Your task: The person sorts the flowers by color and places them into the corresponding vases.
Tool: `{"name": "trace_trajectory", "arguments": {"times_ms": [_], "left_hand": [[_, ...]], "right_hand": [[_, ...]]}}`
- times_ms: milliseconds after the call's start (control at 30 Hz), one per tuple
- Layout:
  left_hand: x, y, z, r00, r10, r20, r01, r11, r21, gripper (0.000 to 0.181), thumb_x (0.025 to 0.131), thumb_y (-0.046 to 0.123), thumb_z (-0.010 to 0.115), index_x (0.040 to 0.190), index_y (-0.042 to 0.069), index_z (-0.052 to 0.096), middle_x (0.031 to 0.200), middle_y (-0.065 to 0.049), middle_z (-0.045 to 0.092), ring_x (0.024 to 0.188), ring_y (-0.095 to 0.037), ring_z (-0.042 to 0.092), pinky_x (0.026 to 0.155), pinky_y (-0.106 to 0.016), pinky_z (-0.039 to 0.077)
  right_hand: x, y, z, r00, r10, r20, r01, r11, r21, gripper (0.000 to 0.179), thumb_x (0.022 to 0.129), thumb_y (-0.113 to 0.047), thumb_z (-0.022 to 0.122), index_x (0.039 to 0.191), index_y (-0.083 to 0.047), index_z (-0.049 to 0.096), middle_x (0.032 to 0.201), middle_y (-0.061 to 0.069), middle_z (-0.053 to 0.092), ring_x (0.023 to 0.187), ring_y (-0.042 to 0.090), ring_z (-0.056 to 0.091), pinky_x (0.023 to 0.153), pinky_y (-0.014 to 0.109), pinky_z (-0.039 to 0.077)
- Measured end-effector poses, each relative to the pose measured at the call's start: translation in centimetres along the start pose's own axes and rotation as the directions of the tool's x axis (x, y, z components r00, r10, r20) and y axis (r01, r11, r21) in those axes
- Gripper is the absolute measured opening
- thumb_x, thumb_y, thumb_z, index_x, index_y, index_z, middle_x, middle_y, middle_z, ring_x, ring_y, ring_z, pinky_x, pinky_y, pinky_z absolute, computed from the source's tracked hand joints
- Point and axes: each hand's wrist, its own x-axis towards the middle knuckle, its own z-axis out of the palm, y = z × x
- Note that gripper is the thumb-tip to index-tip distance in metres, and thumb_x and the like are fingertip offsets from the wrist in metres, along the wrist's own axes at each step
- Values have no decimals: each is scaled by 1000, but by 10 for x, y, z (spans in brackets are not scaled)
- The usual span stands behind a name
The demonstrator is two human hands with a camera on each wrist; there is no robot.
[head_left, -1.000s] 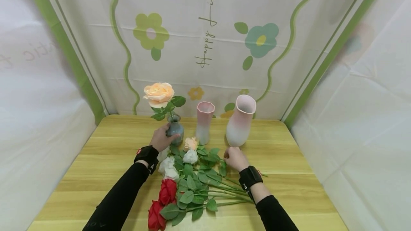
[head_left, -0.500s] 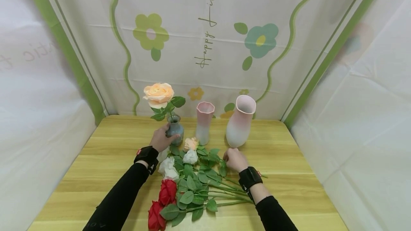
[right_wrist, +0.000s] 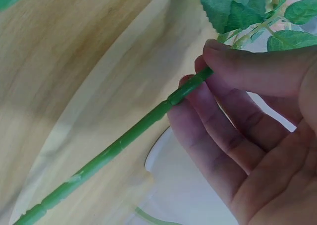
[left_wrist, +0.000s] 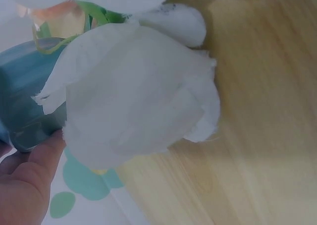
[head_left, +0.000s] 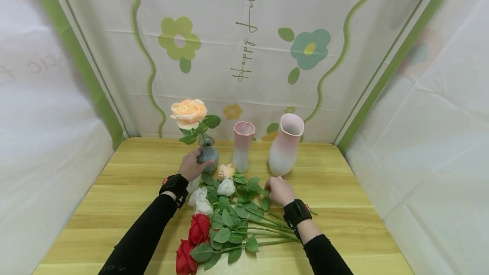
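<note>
Your left hand (head_left: 189,165) curls around the grey-blue vase (head_left: 209,162), left of centre in the head view, thumb and fingers against its sides. A large peach rose (head_left: 189,113) stands in its mouth, the bloom leaning towards the left of the frame. Your right hand (head_left: 282,191), right of centre and just below the wide vase (head_left: 284,152), pinches a green stem (right_wrist: 119,143) between thumb and fingertips; leaves hide its run, so I can't say which bloom it carries.

To do this well, I'd ease the stem out along its own line, since its leaves could snag in the piled foliage (head_left: 229,220). Let your left hand only steady the vase: with that big bloom above a slim neck, a nudge could tip it. Mind the white bloom (left_wrist: 138,96) filling the left wrist view, close to those fingers.

As for edges, the narrow vase (head_left: 242,156) stands between the other two, and the table's (head_left: 363,232) back edge lies near behind all three. Red roses (head_left: 200,228) lie at lower centre, near your left sleeve (head_left: 141,228). The best room to swing is over the wood at lower right, short of the slanting edge.
</note>
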Motion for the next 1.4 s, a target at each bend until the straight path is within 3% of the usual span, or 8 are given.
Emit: {"name": "trace_trajectory", "arguments": {"times_ms": [100,133,267,433,633,867,1200,1400], "left_hand": [[2,-14,5,999,49,-16,-49,999,-2,81,96,48,61,152,-2,30,141,-31,44,125,-45,47,99,-47,49],[2,-12,5,999,35,-16,-35,999,1,81,96,47,62,153,-2,30,141,-31,44,125,-44,47,99,-47,48],[-2,13,-3,1000,-23,11,23,999,44,75,98,32,64,150,-9,29,140,-35,43,124,-48,47,99,-50,49],[-3,20,-6,999,-30,16,29,997,66,73,98,26,66,148,-12,30,139,-36,43,123,-48,48,98,-50,49],[-2,20,-6,999,-29,14,28,995,92,73,98,27,66,148,-12,30,137,-36,46,121,-48,49,98,-50,49],[0,20,-6,999,-39,3,38,993,114,68,98,23,67,146,-12,34,133,-35,50,117,-47,53,92,-48,53],[0,19,-5,999,-54,8,53,994,98,73,97,29,68,149,-8,33,138,-33,47,122,-45,50,99,-48,49],[-2,20,-6,999,-40,1,40,995,91,72,96,26,68,148,-9,33,135,-33,49,120,-46,52,97,-49,50]], "right_hand": [[0,-3,-2,1000,-5,-2,5,1000,-19,37,76,20,62,63,-15,64,61,-5,48,56,7,25,54,28,16],[-1,-4,-3,1000,-8,-6,7,1000,-20,36,76,19,64,64,-15,64,61,-6,47,55,7,25,53,28,17],[-1,-8,-9,1000,-7,-17,7,1000,-28,36,79,17,65,62,-13,56,58,-6,38,56,10,23,54,30,15],[-1,-12,-20,998,-14,-59,12,999,-36,28,80,15,67,70,-11,68,64,-2,55,55,12,34,51,29,21],[-2,-19,-32,995,-1,-98,-4,999,-49,25,81,10,74,89,-13,77,83,3,69,69,19,63,52,26,47],[-5,-27,-45,983,-15,-181,8,999,-37,24,84,8,73,97,-11,78,88,4,71,74,19,67,54,28,53],[-14,-39,-63,947,-22,-322,27,1000,11,21,84,6,76,99,-8,77,91,5,70,79,22,67,59,35,57],[-23,-44,-68,891,-58,-449,89,995,48,20,81,7,78,97,-6,77,91,6,70,79,22,68,64,36,59]]}}
